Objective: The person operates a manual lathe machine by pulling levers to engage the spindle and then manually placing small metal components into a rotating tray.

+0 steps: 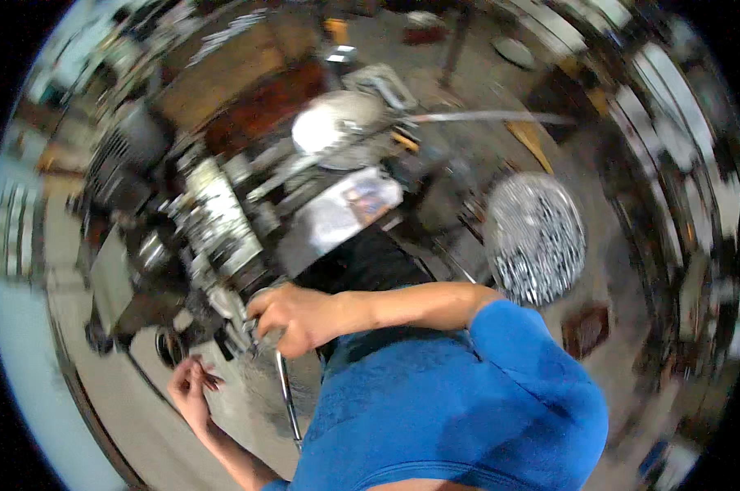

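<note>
Largest in view, a greyish floor [251, 430] is noted around the work position. A blue shirt [435, 401] is worn by the person, with both forearms left bare.

Ahead and to the left, a metal machine [218, 209] is found, its bright top surface and smaller fittings blurred. Beside its far left side, a dark ribbed housing [132, 143] is seen, and nearer, a grey box-like panel [112, 282] is set at a tilt.

To the right, well apart from both hands, a round silvery tray [513, 199] is placed; small metal pieces [542, 266] are heaped in it, mostly toward its near side. What it is supported by cannot be told. Beyond the machine's right side, a rounded white object [333, 123] is observed, with a pale flat sheet [321, 221] lying nearer.

The right hand [292, 317] is reached across the body to the near end of the machine. Its fingers are curled inward over metal fittings; whether anything is gripped cannot be told, as the fingertips are partly hidden. Just below it, a shiny rod [285, 393] is seen running toward the shirt.

The left hand [191, 389] is held apart from the right, low and near the machine's near end. Its fingers are bent and narrowly spaced; whether a small item is held cannot be determined. Just beyond it, a dark ring [170, 347] is noted.
</note>
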